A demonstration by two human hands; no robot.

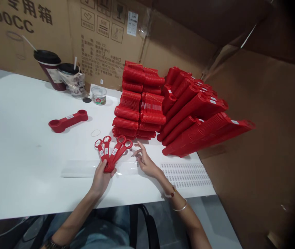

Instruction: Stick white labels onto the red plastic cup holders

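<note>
White tabletop (20,138) lay against brown cardboard walls (253,138); left hand (101,180) closed around red plastic double-ring strips (113,152), long axes running forward from grip, rings outward; right hand (143,160) open, just right of rings; clear plastic sleeve (80,168) lay beneath grip; beyond grip stood small clear lidded tub (98,95), contents unclear, near dark lidded cups (51,74).

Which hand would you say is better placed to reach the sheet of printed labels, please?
The right hand seems better: it is empty and lies beside the sheet, while the left hand grips the red plastic pieces.
</note>
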